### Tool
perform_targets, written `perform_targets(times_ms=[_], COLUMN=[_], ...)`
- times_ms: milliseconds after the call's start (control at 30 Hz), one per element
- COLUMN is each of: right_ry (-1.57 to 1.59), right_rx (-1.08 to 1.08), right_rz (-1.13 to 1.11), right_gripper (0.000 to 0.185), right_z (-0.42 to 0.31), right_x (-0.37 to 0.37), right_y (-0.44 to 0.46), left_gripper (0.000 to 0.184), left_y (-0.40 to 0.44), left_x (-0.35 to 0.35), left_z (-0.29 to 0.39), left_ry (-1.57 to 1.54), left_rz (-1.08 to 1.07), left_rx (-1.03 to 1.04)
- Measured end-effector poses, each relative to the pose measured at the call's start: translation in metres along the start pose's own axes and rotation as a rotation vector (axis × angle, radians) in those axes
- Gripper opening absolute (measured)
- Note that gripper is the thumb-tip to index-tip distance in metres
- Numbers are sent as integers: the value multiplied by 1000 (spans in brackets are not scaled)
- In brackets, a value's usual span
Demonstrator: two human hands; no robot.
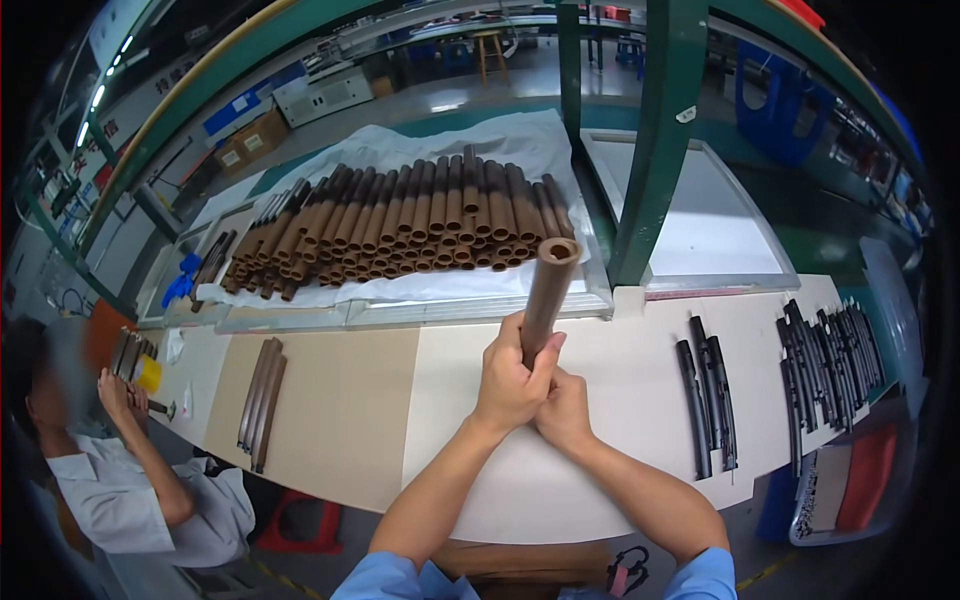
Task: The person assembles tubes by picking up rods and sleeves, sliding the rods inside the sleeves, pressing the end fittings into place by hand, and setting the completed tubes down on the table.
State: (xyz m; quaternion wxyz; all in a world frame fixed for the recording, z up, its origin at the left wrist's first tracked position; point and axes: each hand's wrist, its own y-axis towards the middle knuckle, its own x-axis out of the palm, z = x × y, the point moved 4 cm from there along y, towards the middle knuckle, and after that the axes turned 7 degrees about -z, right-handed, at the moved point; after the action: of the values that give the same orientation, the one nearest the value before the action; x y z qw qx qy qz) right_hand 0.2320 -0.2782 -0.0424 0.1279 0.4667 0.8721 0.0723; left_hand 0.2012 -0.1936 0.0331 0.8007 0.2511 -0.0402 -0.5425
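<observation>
A brown tube (pixel 550 295) stands nearly upright over the table, its hollow top end facing me. My left hand (pixel 512 378) is closed round its lower part, with the thumb along the side. Just below and to the right, my right hand (pixel 564 408) is closed against the left one at the tube's lower end. The left hand partly covers its fingers, and the bottom of the tube is hidden. Beyond my hands, a large stack of similar brown tubes (pixel 400 215) with darker far ends lies on white sheeting (pixel 540 135).
Several brown tubes (pixel 262 405) lie at left on the table (pixel 330 400). Black rods (pixel 708 395) and a larger black group (pixel 825 355) lie at right. A green post (pixel 660 150) rises behind the table. A co-worker (pixel 150 480) works at far left beside a yellow object (pixel 147 374).
</observation>
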Motion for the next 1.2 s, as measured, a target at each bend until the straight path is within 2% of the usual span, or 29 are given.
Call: perform_targets(times_ms=[67,367,667,767,800,867,933,1000,1100,1200], right_ry=[16,41,26,70,4,-113,-169,-182,-223,-270], right_rx=[45,144,144,176,90,-51,-223,-410,-530,-561], right_rz=[-37,-65,-76,-55,-37,-16,89,146,150,137], right_gripper=[19,23,25,27,29,33,36,34,34,36], right_z=[5,11,13,11,4,-11,-34,-52,-58,-57], right_x=[0,1,1,1,-2,-7,-14,-18,-19,-20], right_y=[0,2,3,4,6,9,9,9,6,1], left_gripper=[27,20,23,23,24,25,27,31,33,34], left_y=[1,-3,-5,-2,-1,8,12,12,9,7], left_x=[-1,-4,-7,-9,-12,-25,-35,-37,-35,-30], left_z=[-8,-21,-23,-32,-34,-28,-28,-34,-46,-47], left_ry=[-2,-77,-90,-234,-342,-547,-829,-1025,-1216,-1296], left_rz=[11,1,36,84,107,115,199,211,76,41], left_rx=[7,-37,-44,-100,-165,-59,-69,-161,-196,-264])
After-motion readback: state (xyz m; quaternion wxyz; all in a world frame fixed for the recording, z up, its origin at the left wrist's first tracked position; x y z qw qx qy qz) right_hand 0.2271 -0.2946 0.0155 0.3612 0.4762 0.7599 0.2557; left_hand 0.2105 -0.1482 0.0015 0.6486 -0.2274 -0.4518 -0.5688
